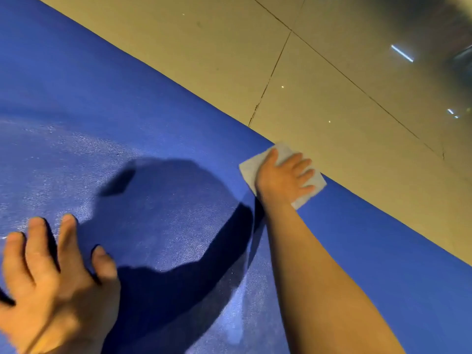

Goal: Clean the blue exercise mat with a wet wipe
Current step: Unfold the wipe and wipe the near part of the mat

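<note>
One blue mat (127,111), one white wipe (258,169), two hands. Right hand (283,178) at 3 o'clock, fingers spread flat, pressing wipe on mat's far edge beside tiled floor (319,98). Left hand (51,279) at 8 o'clock, fingers splayed flat on mat, holding nothing. Open mat toward 10 o'clock

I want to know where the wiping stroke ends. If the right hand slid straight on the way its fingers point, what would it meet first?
The right hand, pressing the wet wipe flat, already sits at the blue mat's edge. Straight on, it would leave the mat and meet the bare tiled floor; nothing else shows in that line.
</note>
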Motion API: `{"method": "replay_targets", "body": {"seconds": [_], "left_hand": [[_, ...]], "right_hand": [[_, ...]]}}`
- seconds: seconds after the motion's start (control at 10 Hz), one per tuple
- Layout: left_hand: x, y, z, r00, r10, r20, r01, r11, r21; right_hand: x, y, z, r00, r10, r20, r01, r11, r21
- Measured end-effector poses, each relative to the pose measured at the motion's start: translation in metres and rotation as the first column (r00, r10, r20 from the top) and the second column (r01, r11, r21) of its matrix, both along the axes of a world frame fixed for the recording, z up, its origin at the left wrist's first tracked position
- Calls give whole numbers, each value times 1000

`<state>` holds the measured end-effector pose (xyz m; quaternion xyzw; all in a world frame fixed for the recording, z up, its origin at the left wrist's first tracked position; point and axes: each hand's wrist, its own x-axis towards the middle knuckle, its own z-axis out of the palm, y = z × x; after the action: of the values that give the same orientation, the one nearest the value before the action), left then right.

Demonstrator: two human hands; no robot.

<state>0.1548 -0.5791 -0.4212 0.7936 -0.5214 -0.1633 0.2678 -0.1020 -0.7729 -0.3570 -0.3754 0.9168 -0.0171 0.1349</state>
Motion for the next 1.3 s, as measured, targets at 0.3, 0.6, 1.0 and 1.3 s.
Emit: {"method": "replay_targets", "body": {"seconds": [0.3,0.6,1.0,1.3], "left_hand": [[-8,4,17,963,84,258,-68,995,-68],[-8,0,23,988,110,109,-116,992,53],[-4,0,20,990,85,111,-88,996,19],[2,-6,24,1000,-15,2,14,996,84]], "right_hand": [[135,-11,-14,471,882,9,-876,468,-114],[-123,38,4,911,404,-79,-402,915,43],[0,2,-11,932,355,-79,-360,931,-66],[83,59,-20,589,804,-74,-783,546,-298]]}}
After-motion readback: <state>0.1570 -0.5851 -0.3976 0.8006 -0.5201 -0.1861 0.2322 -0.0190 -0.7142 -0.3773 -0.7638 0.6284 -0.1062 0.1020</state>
